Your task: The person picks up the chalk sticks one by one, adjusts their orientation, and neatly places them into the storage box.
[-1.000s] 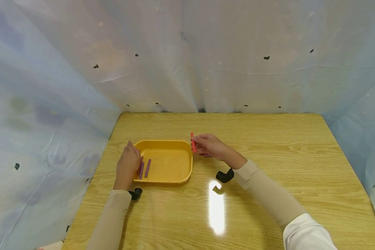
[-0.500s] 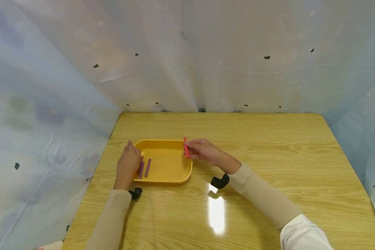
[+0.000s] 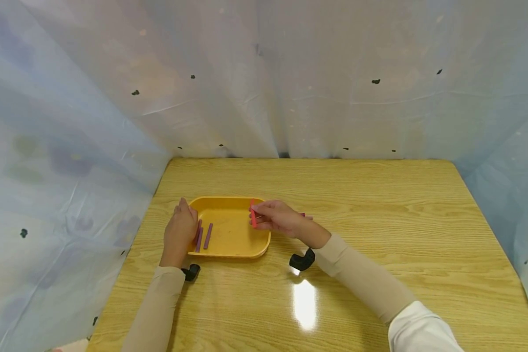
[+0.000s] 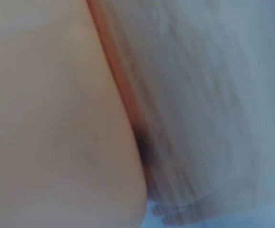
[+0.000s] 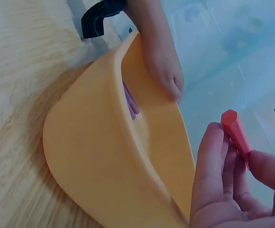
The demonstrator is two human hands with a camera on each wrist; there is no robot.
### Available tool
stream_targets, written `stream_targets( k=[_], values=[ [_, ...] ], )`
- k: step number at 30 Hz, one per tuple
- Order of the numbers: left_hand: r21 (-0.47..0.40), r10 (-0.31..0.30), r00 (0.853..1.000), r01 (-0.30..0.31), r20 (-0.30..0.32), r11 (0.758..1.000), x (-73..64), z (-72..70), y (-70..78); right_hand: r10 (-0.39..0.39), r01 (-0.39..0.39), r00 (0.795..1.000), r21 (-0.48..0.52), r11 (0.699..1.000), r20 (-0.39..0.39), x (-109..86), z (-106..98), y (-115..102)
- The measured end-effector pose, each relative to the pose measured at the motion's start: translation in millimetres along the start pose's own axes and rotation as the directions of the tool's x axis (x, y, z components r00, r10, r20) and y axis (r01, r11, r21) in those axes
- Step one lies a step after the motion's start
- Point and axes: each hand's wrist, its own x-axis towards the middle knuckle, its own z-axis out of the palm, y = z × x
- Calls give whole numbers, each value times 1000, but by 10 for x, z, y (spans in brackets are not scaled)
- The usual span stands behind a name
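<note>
1. Your right hand point(image 3: 279, 217) has moved leftward since the earlier head frames: it was outside the right end of the yellow tray point(image 3: 231, 234), and now it reaches over that end, bringing the red stick point(image 3: 253, 215) with it. Your left hand point(image 3: 181, 227) stayed in its place at the tray's left end.

2. With the right hand you pinch the red stick between thumb and fingers. It is above the right part of the tray, inside the rim as the head view shows it, and I see no contact with the tray.

3. With the left hand you hold the tray's left rim. How each finger bends there I cannot tell; the left wrist view is too near and blurred.

4. Three purple sticks point(image 3: 208, 236) lie in the left part of the tray, near your left hand.

5. To the right of the tray, beside your right wrist, small reddish ends point(image 3: 307, 215) show on the table point(image 3: 361, 293); the wrist hides the rest, so I cannot say how many.

6. In my judgement, you are in the carrying step, with the stick not yet laid down. The next move would call for lowering it gently to the tray floor and then loosening the pinch, while the left hand steadies the tray.
</note>
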Motion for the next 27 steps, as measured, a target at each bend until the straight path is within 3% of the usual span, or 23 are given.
stream_targets(
  k=[27],
  values=[
    [8, -17, 1000, 16, 10, 1000, 13, 10, 13, 39, -38, 999, -43, 998, 8, 251, 326, 226]
  ],
)
